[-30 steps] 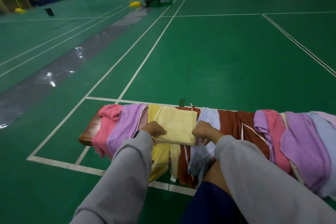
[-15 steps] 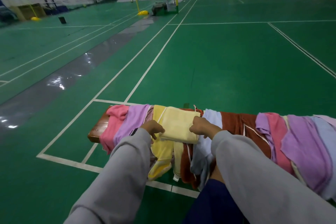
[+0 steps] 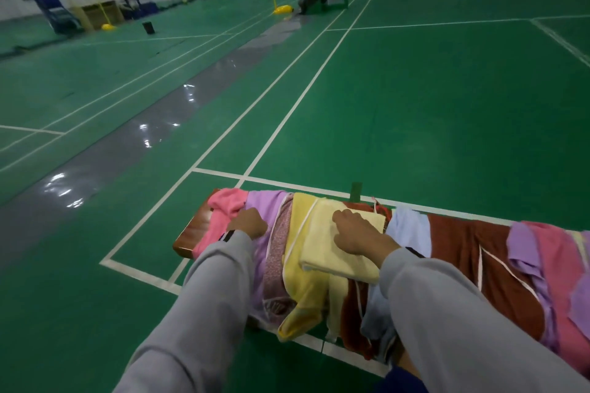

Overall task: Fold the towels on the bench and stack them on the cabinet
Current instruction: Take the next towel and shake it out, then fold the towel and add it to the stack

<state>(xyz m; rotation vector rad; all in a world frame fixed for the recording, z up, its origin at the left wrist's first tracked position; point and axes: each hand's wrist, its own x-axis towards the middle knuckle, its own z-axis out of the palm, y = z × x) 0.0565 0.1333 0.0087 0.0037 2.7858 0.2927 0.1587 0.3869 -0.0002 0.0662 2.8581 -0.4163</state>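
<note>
Towels (image 3: 459,252) in many colours hang unfolded along the whole worktop (image 3: 188,234), from its wooden end at nine o'clock to the frame edge at three o'clock. Only one shows as done: a folded towel (image 3: 332,260), pale yellow, lying as a flat rectangle on top of the draped ones at about six o'clock in the view. The right hand (image 3: 356,233) rests on it, fingers (image 3: 340,217) loosely spread and pressing down, holding nothing. The left hand (image 3: 247,223) sits at nine o'clock from it, on the seam between a pink towel (image 3: 223,210) and a lilac towel (image 3: 263,204). Its fingers are tucked out of sight, so I cannot tell whether they grip cloth.

By my judgement the task is at an early stage. The folded piece has yet to go to the cabinet, which is not in view, and every other towel remains to be folded.
</note>
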